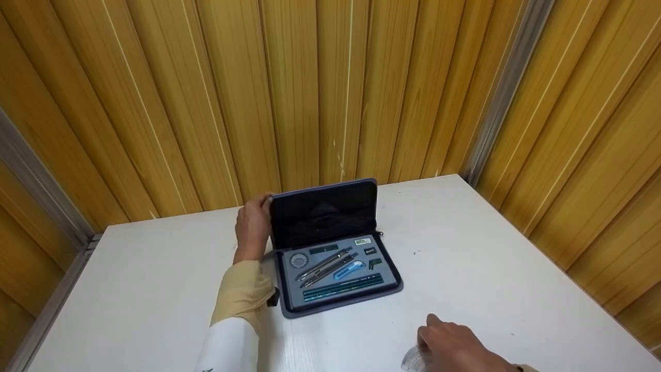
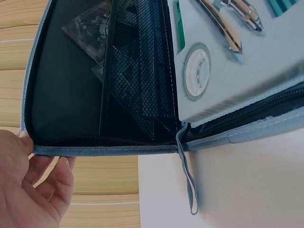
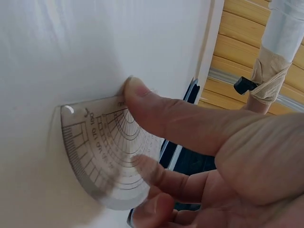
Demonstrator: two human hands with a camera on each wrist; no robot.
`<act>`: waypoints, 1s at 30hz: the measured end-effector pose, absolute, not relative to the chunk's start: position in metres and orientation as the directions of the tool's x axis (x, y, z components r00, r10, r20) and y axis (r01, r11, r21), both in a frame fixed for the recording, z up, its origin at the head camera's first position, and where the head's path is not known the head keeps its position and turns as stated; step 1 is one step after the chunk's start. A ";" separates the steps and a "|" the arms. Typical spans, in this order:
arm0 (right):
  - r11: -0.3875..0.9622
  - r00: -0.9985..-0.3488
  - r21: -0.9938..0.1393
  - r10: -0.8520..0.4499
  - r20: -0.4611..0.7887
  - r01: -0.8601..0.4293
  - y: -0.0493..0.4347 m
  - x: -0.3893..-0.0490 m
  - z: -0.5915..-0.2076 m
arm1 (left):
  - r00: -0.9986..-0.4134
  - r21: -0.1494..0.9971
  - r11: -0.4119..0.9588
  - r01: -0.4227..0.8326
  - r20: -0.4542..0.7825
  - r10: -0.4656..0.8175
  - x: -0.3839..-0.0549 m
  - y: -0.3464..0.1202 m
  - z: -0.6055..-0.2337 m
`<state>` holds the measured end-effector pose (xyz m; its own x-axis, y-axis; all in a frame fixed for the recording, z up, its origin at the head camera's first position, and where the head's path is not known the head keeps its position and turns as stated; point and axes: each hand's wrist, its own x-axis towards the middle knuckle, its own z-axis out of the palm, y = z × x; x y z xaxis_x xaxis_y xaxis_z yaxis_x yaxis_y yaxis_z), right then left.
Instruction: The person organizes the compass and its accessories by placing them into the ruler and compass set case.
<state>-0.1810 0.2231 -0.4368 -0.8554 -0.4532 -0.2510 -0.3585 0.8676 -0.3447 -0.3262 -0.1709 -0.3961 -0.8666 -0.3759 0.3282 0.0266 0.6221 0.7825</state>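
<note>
A dark blue zip case [image 1: 341, 306] lies unfolded on the table, its lid [image 1: 323, 212] raised. My left hand [image 1: 253, 225] pinches the lid's left corner between thumb and fingers. A mesh pocket inside the lid holds a clear triangular set square [image 2: 126, 88] and other transparent pieces. Between thumb and fingers, my right hand [image 1: 457, 343] holds a clear protractor [image 3: 102, 147] close to the table, right of the case. In the case's grey tray [image 1: 292, 289] sit metal compasses [image 1: 328, 266], a blue cutter [image 1: 349, 270], green pencils [image 1: 343, 288] and a round white dial [image 1: 299, 260].
The white table [image 1: 155, 289] meets yellow wood-patterned wall panels [image 1: 294, 103] at the back and a matching panel on the right. A small sharpener [image 1: 370, 251] sits at the tray's right. A fabric loop [image 2: 189, 178] hangs from the case's hinge side.
</note>
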 end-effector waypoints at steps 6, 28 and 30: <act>0.827 -0.838 -0.406 -0.501 -0.216 -0.389 0.222 -0.180 -0.427 | -0.867 0.790 0.613 0.018 0.318 -0.384 -0.325 -0.171 -0.395; 0.655 -0.777 -0.514 -0.628 0.038 -0.554 0.196 -0.236 -0.333 | -0.871 0.795 0.606 0.024 0.314 -0.378 -0.325 -0.171 -0.397; 0.646 -0.768 -0.474 -0.632 0.107 -0.598 0.190 -0.245 -0.324 | -0.865 0.788 0.615 0.021 0.323 -0.384 -0.326 -0.171 -0.396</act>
<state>-0.2450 0.1902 -0.3242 -0.7676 -0.6319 0.1071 -0.5982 0.6463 -0.4738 -0.3258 -0.1712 -0.3964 -0.8649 -0.3843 0.3229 0.0212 0.6147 0.7884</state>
